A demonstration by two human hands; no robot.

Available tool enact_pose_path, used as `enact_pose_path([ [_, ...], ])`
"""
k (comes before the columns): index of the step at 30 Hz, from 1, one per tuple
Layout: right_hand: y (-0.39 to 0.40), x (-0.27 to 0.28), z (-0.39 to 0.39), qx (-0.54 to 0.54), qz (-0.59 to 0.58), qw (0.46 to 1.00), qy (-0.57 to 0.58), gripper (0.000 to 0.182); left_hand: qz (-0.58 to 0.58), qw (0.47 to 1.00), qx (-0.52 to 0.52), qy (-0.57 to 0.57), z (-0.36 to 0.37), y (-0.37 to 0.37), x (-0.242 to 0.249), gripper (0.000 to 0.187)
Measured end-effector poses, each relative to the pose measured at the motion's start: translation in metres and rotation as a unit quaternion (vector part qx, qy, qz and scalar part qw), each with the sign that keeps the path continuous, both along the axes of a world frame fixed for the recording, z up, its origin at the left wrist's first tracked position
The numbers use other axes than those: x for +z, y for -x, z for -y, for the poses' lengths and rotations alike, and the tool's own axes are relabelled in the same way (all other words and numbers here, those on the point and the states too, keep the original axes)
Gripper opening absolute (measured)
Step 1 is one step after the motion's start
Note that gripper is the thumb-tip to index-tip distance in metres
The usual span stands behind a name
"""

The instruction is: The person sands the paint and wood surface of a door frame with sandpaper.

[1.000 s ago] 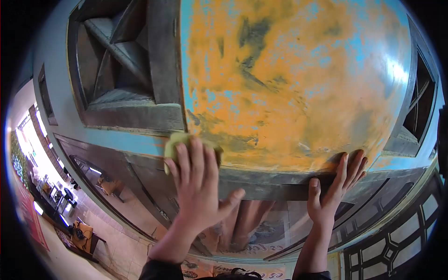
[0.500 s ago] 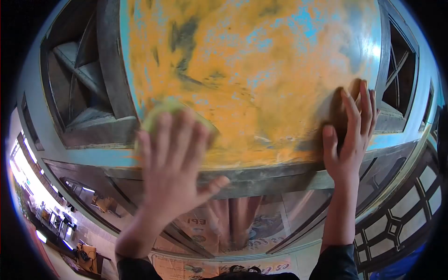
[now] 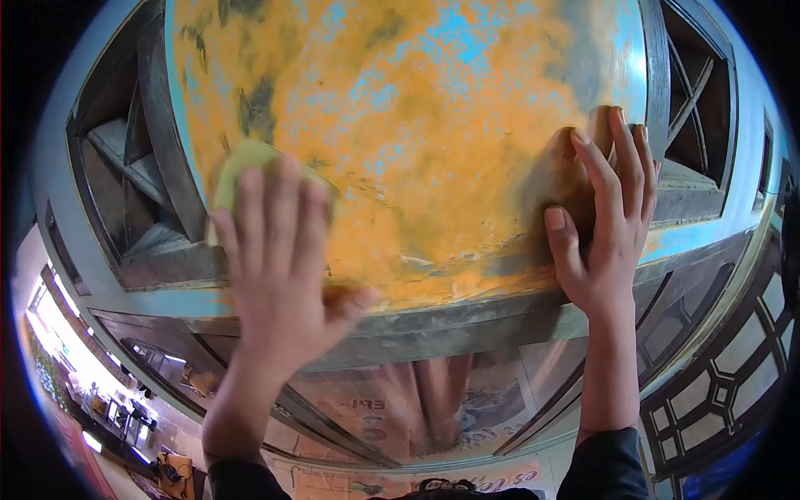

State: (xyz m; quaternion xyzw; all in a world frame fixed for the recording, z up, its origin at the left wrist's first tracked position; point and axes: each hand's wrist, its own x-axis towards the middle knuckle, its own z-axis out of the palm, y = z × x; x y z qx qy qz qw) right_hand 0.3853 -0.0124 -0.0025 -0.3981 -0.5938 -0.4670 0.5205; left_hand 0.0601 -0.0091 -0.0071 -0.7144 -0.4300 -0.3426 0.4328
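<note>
While upright, left hand [image 3: 279,283] against green pad [image 3: 247,156].

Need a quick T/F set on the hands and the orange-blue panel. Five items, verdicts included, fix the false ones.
1. The left hand lies over a yellow-green pad at the panel. True.
2. Both hands have a pad. False: no pad shows at the right hand, whose fingers are spread at the panel's right side.
3. The panel is one even colour. False: it is mottled orange, with blue and dark patches.
4. Dark frames with crossed bars flank the panel. True.
5. The person wears bright red sleeves. False: the visible sleeves are dark.
</note>
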Motion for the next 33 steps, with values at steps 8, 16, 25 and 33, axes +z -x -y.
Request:
enact_pose_path([
  [8,-0.001,-0.004,0.007,-0.022,0.006,1.000,0.022,0.054,-0.003,0.999,-0.049,-0.007,0.003,-0.002,0.021,0.095],
  [16,0.001,-0.005,0.011,-0.004,-0.015,0.999,0.044,0.056,-0.240,0.970,-0.023,-0.020,0.000,-0.039,-0.023,0.096],
  [25,-0.001,-0.007,0.009,0.008,-0.015,0.999,0.035,0.056,-0.199,0.976,-0.081,-0.032,0.001,-0.053,-0.024,0.085],
  [33,-0.003,-0.006,0.009,0.007,-0.011,1.000,0.025,0.057,-0.215,0.972,-0.093,0.003,0.010,-0.069,-0.042,0.083],
])
